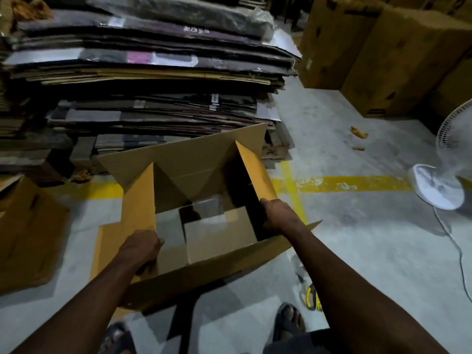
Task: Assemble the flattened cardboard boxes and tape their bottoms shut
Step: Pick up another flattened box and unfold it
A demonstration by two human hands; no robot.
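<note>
An opened brown cardboard box [194, 172] is held in front of me above the floor, its upper flaps spread outward. Through its open middle I see loose bottom flaps [219, 236] and grey floor between them. My left hand [141, 247] grips the left flap near its lower edge. My right hand [279, 215] grips the right side wall at its near end. A tall stack of flattened cardboard boxes [153, 72] rises just behind the box.
Assembled brown boxes [388, 54] stand at the back right, and another one [28, 233] lies at the left. A white pedestal fan [441, 190] with its cord stands at the right. Yellow lines [352, 183] mark the concrete floor. My sandalled feet [290, 320] are below the box.
</note>
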